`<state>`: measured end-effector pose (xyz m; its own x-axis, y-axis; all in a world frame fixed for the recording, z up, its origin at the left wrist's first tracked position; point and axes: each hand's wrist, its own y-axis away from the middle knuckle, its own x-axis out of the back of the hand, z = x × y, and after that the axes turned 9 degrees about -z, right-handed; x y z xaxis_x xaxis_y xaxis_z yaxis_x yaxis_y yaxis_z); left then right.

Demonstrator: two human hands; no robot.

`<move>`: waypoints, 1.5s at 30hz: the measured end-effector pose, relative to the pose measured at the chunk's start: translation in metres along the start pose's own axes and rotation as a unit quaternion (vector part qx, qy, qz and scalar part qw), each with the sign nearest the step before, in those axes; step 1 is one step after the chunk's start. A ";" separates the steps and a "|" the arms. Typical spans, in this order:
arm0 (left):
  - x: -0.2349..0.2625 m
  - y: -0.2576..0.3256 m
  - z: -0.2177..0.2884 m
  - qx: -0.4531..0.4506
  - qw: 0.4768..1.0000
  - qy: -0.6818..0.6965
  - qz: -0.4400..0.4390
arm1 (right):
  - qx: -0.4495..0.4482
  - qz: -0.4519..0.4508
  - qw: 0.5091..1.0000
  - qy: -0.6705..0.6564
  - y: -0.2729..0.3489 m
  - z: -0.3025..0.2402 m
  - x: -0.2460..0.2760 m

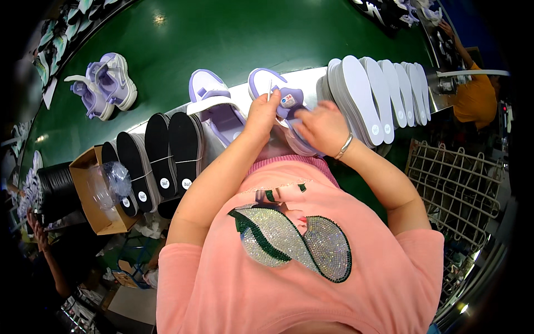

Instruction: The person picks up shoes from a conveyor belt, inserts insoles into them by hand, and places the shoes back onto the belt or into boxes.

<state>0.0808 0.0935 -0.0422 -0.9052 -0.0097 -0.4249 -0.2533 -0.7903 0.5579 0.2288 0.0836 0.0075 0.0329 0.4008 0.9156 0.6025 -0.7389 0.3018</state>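
A white and purple sneaker lies in front of me, toe pointing away. My left hand pinches its upper near the strap, thumb raised. At the opening, my right hand has its fingers curled against the purple lining; they are slightly blurred and partly hidden. A round label and a red-marked sticker show on the lining between the hands. To the left rests the matching sneaker, its white strap lying across and its purple inside exposed. The heel of the handled sneaker is mostly covered by my right hand.
Stacks of white insoles stand on the right, bundled black insoles on the left. A finished-looking sneaker pair sits on the green table. A cardboard box holds clear plastic. A wire rack stands right; other people are at both sides.
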 end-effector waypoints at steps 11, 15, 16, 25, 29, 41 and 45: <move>-0.006 -0.013 -0.007 -0.022 1.000 -0.014 -0.006 | 0.035 0.005 0.958 -0.284 -0.032 0.034 -0.003; -0.002 -0.022 -0.017 -0.052 0.995 -0.088 0.006 | -0.006 -0.100 0.780 -0.618 -0.009 0.045 0.013; -0.011 -0.014 -0.006 -0.083 0.983 -0.160 0.015 | -0.016 -0.046 0.783 -0.621 -0.002 0.046 0.011; -0.026 0.052 0.021 -0.301 0.867 -0.386 -0.099 | -0.035 0.114 0.794 -0.596 0.025 0.010 0.009; 0.020 0.084 0.041 -0.408 0.832 -0.366 0.088 | -0.027 0.115 0.806 -0.580 0.019 0.009 -0.001; 0.183 0.229 0.074 -0.277 0.437 -0.508 0.689 | -0.171 -0.023 0.826 -0.537 0.012 0.048 -0.075; 0.115 0.159 0.041 -0.192 0.887 -0.262 0.329 | -0.157 -0.014 0.886 -0.436 0.004 0.051 -0.082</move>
<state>-0.0775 -0.0084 0.0269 -0.8743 -0.3397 0.3468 0.4316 -0.8709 0.2351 0.2689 0.0757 -0.0795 0.7074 0.5864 0.3945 0.3660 -0.7815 0.5053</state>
